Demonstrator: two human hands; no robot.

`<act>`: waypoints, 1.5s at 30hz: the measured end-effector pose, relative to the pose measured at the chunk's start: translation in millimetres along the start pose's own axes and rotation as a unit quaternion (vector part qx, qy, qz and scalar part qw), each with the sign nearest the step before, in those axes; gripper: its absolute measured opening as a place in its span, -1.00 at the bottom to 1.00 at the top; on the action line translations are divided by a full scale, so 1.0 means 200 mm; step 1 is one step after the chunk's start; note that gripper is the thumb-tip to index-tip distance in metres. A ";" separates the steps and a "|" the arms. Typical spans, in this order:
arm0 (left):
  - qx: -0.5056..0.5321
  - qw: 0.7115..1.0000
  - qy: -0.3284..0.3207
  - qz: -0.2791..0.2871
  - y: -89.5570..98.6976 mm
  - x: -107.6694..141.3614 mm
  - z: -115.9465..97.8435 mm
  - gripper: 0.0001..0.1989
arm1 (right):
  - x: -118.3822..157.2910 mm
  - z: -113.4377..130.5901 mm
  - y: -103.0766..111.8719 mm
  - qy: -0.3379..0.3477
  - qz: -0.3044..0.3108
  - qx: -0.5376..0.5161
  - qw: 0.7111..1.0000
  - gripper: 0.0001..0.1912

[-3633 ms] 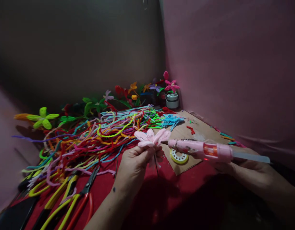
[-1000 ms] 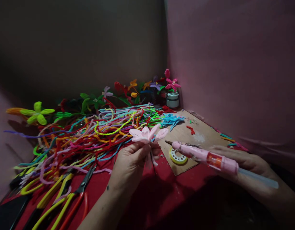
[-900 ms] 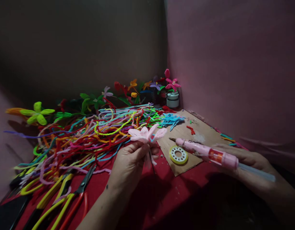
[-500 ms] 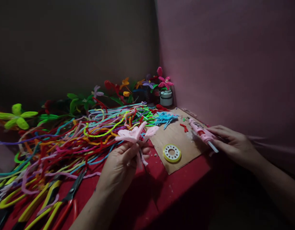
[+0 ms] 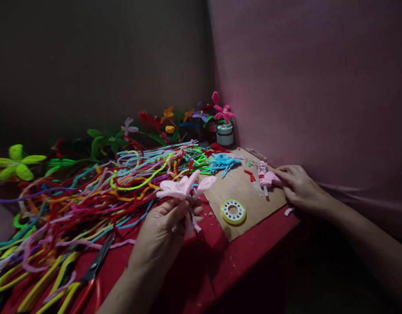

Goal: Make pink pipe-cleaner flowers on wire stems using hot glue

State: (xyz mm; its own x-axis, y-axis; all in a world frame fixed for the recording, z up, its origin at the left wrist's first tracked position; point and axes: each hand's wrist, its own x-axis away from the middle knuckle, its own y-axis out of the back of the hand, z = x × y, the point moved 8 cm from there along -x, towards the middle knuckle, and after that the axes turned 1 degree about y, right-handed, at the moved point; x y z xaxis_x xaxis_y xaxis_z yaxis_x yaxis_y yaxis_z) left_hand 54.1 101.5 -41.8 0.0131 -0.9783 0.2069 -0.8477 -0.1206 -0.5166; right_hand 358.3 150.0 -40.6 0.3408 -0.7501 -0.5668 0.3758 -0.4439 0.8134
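A pale pink pipe-cleaner flower (image 5: 176,187) is pinched by its stems in my left hand (image 5: 166,226), over the front of the table. Its petals spread above my fingers, and short stem ends hang below them. My right hand (image 5: 301,187) has its fingers on the handle of a pink glue gun (image 5: 265,174), which lies at the right side of a wooden board (image 5: 240,187). A clear glue stick pokes out of the gun's back end toward me. My right palm side is hidden from view.
On the board are a yellow tape roll (image 5: 233,211) and red pipe-cleaner bits (image 5: 250,175). Loose pipe cleaners (image 5: 99,196) cover the left side, with scissors (image 5: 94,266) and yellow-handled pliers (image 5: 45,279) in front. Finished flowers (image 5: 16,161) and a small pot (image 5: 225,134) line the back.
My right hand has moved left and turned the glue gun, bringing it down on the board with its handle to the right. My left hand keeps the flower nearly in place.
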 end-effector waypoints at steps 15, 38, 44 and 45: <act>-0.015 0.992 0.045 0.115 -0.11 0.06 0.05 -0.80 | -0.24 0.76 0.04 -0.025 -0.031 -0.620 0.783 -0.70; -0.135 0.987 -0.029 0.079 -0.12 0.14 -0.01 -0.86 | -0.17 0.72 0.50 0.118 -0.079 -0.572 0.808 -0.81; -0.109 0.991 0.001 0.080 -0.11 0.15 0.03 -0.88 | -0.14 0.75 0.48 0.139 -0.050 -0.598 0.788 -0.73; -0.113 0.991 0.005 0.074 -0.10 0.16 0.04 -0.88 | -0.14 0.75 0.47 0.140 -0.048 -0.600 0.786 -0.73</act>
State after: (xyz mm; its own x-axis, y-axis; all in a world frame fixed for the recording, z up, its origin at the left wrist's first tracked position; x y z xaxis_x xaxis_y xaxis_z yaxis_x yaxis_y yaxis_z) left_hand 74.9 72.3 -31.4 -0.1251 -0.9807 0.1506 -0.9371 0.0669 -0.3425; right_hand 255.9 55.5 71.7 0.3750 -0.5298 -0.7607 0.8963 0.4167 0.1517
